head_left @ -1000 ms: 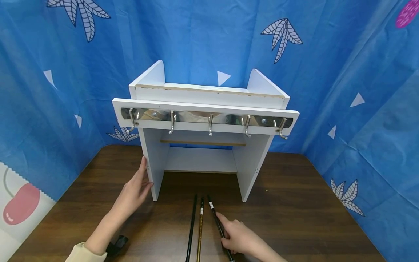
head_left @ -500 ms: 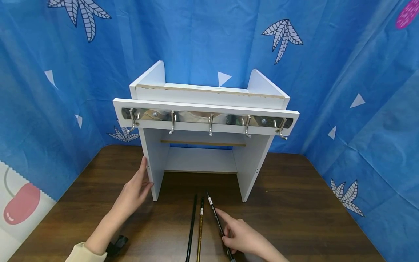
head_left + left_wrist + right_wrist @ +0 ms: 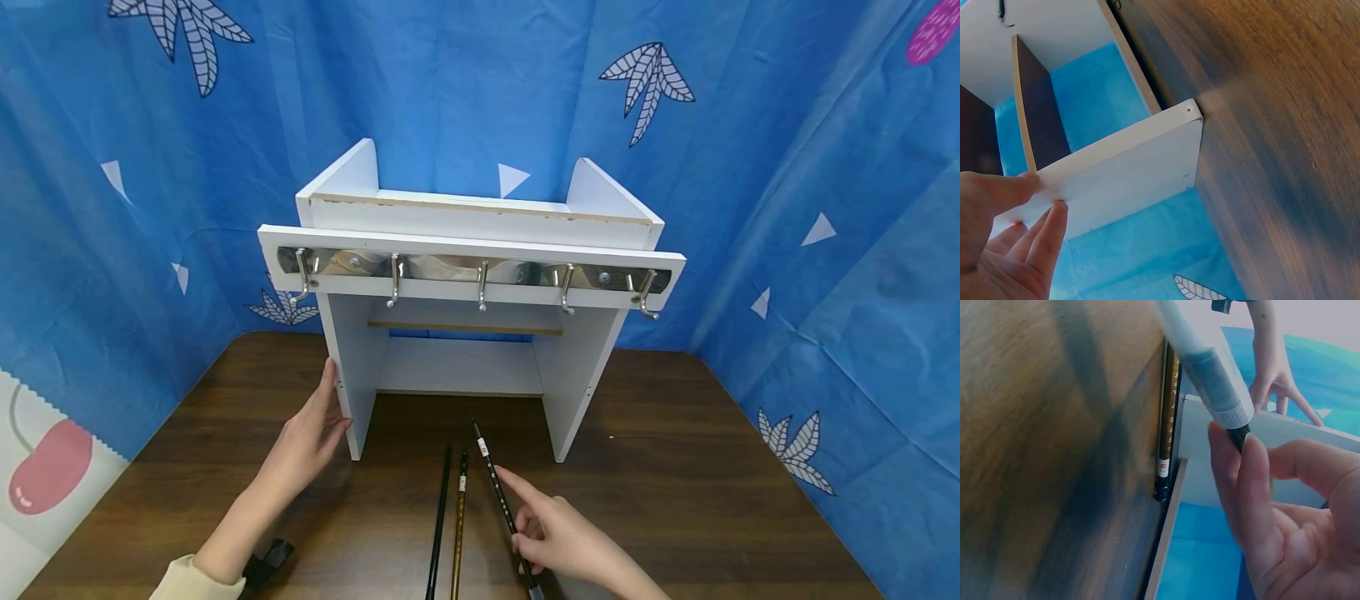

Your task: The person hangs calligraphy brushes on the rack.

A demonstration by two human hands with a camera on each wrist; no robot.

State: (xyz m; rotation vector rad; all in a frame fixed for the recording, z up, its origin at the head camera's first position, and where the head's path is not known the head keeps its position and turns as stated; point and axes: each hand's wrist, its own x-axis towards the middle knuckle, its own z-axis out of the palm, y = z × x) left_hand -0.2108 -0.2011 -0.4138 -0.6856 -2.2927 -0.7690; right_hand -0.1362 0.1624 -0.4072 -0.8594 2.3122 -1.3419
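A white wooden shelf unit (image 3: 465,225), with a strip of metal hooks (image 3: 480,271) across its front, stands on the table. My left hand (image 3: 303,437) touches the front of its left side panel (image 3: 1135,159). The thumb lies near the edge and straight fingertips rest against the panel. My right hand (image 3: 555,533) pinches a slim black rod (image 3: 498,492) with white spots and a white label. Its tip slants up towards the unit. In the right wrist view, the rod's pale translucent end section (image 3: 1210,369) shows beyond the thumb and fingers.
Two more slim rods, one black (image 3: 438,525) and one gold-brown (image 3: 459,525), lie side by side on the brown table (image 3: 675,483). A blue patterned curtain (image 3: 480,92) surrounds the back and sides. A small black object (image 3: 270,562) sits by my left wrist.
My right hand has raised the spotted rod slightly, and its tip has moved forward towards the shelf unit. The left hand and the other rods stay where they were.
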